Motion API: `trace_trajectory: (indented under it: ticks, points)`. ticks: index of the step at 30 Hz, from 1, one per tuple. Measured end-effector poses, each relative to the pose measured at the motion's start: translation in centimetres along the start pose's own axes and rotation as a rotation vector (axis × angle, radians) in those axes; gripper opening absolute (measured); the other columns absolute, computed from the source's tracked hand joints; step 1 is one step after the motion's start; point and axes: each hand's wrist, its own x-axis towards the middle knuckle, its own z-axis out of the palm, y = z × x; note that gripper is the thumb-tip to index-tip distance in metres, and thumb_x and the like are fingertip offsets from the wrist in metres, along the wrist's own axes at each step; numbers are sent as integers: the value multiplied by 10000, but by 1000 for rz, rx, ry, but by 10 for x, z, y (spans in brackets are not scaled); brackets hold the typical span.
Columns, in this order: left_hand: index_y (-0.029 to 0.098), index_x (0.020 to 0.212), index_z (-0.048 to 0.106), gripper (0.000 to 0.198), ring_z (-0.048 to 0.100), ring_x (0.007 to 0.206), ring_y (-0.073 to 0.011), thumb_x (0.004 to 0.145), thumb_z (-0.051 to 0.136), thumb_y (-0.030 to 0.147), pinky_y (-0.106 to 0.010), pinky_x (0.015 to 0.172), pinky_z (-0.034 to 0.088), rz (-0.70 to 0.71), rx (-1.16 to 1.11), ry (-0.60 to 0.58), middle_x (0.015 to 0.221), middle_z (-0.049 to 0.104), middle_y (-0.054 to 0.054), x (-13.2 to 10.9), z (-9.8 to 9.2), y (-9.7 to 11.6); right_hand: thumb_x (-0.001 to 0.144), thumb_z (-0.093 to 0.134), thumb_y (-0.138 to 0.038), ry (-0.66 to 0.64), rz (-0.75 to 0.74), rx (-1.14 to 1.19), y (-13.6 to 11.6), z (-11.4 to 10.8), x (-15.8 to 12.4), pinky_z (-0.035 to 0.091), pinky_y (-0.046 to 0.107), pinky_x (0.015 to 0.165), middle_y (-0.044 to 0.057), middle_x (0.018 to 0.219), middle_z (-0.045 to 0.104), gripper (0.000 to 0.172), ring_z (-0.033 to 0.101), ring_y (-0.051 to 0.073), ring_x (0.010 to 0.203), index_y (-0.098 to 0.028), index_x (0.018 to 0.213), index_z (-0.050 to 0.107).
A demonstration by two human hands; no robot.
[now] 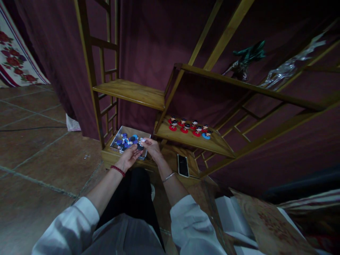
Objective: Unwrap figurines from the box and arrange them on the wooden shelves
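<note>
A small white figurine on a dark round base (pixel 140 144) is held between my two hands, over the right side of an open shallow box (pixel 114 146). My left hand (pixel 130 157) grips it by the base, fingers curled up from below. The fingertips of my right hand (pixel 152 146) pinch its pale upper part. Several blue, purple and white figurines (pixel 126 140) lie jumbled in the box. To the right, several small black-haired figurines (pixel 186 126) stand in two rows on a wooden shelf; most have red bases, and one figurine (pixel 207 134) has a blue base.
A phone (pixel 183 165) lies on the low wooden ledge right of the box. Higher shelves (pixel 131 92) jut out above, with a green ornament (pixel 247 58) and a clear glass-like ornament (pixel 287 69) at upper right. White boxes (pixel 235 216) sit at lower right.
</note>
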Motion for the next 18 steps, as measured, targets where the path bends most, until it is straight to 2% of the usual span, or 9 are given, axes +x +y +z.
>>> trace_trajectory:
  ticks: [9, 18]
  points:
    - [126, 781, 564, 103, 638, 675, -132, 819, 491, 63, -288, 747, 522, 18, 5, -28, 702, 648, -48, 0, 1, 0, 577, 698, -270, -7, -25, 36, 0, 1, 0, 494, 264, 696, 3, 719, 688, 279, 620, 136, 668, -164, 834, 675]
    - [130, 778, 569, 98, 629, 697, -125, 801, 515, 52, -289, 757, 523, 7, -40, -18, 714, 637, -46, 7, -5, -3, 602, 662, -231, -17, -23, 30, 0, 0, 1, 495, 273, 709, 0, 724, 687, 244, 623, 141, 688, -166, 837, 665]
